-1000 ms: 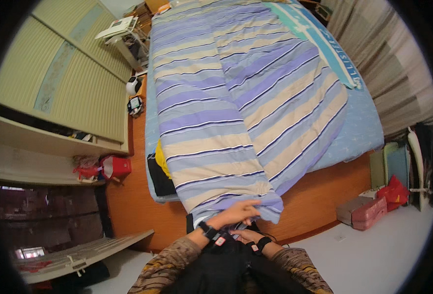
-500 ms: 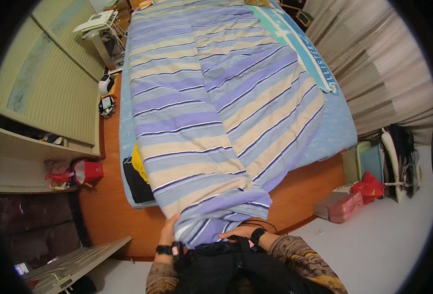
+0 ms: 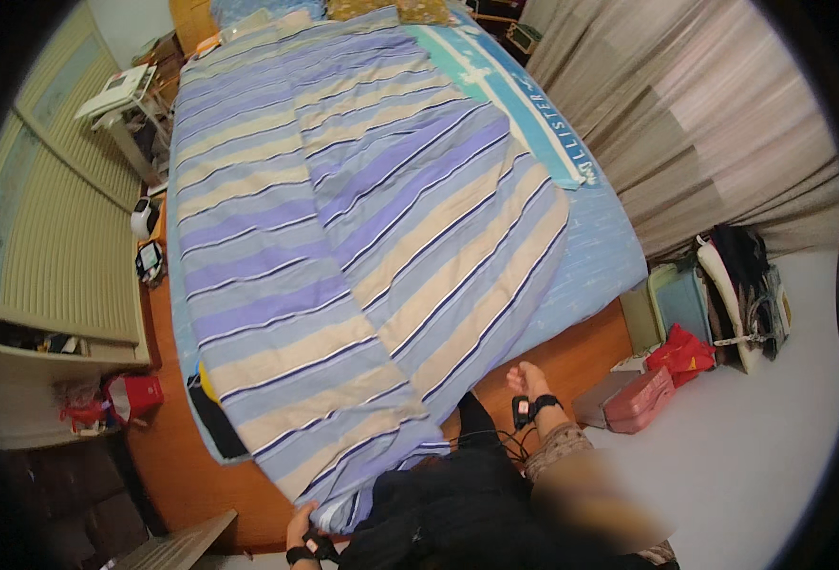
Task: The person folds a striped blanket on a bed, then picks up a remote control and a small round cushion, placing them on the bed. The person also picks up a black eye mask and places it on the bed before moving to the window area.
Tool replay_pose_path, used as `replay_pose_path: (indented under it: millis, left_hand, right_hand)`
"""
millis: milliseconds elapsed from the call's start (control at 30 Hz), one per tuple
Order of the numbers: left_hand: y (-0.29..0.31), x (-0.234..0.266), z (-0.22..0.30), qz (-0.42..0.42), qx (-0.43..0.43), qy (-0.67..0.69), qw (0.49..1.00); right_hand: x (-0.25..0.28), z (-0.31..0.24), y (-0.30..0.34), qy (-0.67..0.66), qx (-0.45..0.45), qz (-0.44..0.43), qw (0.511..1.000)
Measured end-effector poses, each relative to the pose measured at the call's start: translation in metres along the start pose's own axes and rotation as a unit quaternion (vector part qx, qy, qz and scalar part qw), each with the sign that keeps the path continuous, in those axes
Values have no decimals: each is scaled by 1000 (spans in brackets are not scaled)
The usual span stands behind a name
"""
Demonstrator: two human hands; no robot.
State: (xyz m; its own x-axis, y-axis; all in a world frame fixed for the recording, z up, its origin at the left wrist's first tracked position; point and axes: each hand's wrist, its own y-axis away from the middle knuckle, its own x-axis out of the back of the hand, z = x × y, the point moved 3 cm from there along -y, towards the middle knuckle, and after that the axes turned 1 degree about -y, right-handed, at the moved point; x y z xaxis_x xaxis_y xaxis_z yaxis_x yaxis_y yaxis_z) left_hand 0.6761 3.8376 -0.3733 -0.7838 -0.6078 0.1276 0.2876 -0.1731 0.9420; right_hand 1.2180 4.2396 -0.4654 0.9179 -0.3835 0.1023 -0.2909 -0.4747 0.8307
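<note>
A striped duvet [image 3: 362, 247] in blue, purple and cream lies over the bed, its near end bunched and hanging down toward my body. My left hand [image 3: 301, 525] is closed on the near left corner of this duvet, at the lower edge of the view. To the right of the duvet, my right hand [image 3: 530, 380] is held in the air past the bed's foot, fingers loosely curled and apart, with nothing in them. Both wrists wear black straps. Under the duvet's left side, something black [image 3: 218, 418] and a bit of yellow stick out.
The mattress [image 3: 600, 247] in light blue shows on the right, with a teal printed cloth [image 3: 533, 123] on it. Right of the wooden floor [image 3: 177, 475] stand a pink case [image 3: 640, 399] and a red bag [image 3: 682, 354]. A red box [image 3: 134, 397] is by the left cabinet.
My right hand has let go of the duvet and moved up and to the right. My left hand keeps its hold, now lower in view. The view has shifted to the right.
</note>
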Motion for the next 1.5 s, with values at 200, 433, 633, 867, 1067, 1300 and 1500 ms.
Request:
replay_pose_path:
  millis: [200, 433, 633, 867, 1067, 1300, 1500]
  left_hand:
    - [56, -74, 21, 204, -57, -28, 977]
    - [136, -97, 90, 313, -88, 82, 942]
    - [183, -73, 87, 322, -125, 162, 924]
    - [133, -49, 29, 261, -164, -174, 935]
    - [57, -67, 11, 331, -116, -333, 875]
    - [-55, -283, 101, 313, -362, -309, 822]
    - [-60, -446, 119, 294, -256, -383, 838]
  right_hand:
    - [6, -178, -173, -9, 128, 58, 990]
    - [-28, -270, -243, -3, 130, -53, 990]
    - [-32, -307, -222, -20, 37, -139, 989]
    - [176, -352, -76, -104, 194, -58, 974]
    - [229, -273, -75, -7, 140, -16, 990]
    - [171, -249, -92, -228, 99, -78, 965]
    - [172, -271, -103, 5, 282, -84, 956]
